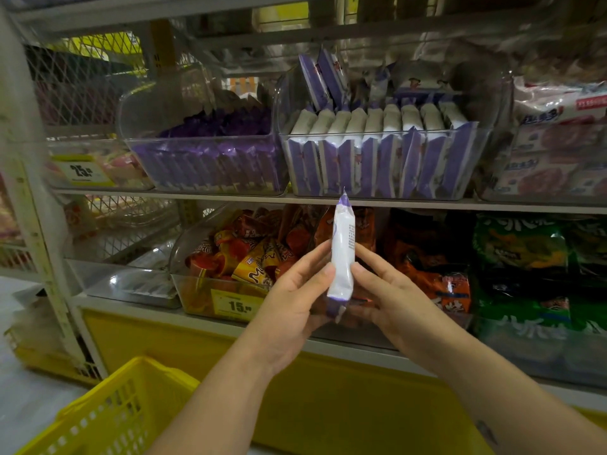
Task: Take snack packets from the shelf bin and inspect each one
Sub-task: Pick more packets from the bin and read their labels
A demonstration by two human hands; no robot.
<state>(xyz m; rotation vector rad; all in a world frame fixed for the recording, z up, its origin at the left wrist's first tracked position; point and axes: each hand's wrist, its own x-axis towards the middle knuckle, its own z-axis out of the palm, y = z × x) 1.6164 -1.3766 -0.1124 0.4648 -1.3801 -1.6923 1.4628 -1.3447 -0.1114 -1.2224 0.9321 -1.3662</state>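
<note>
A white and purple snack packet (342,254) stands upright, edge-on to me, in front of the lower shelf. My left hand (295,297) holds its left side with thumb and fingers. My right hand (391,293) pinches its right side, the thumb against the wrapper. Directly above, a clear shelf bin (486,165) holds several matching white and purple packets standing in a row, with two more leaning at its back.
A second clear bin (131,133) of purple packets sits to the left. Below are bins of orange snacks (236,257), red packs and green bags (522,244). A yellow basket (108,412) stands at the lower left. Yellow price tags (236,305) hang on the bins.
</note>
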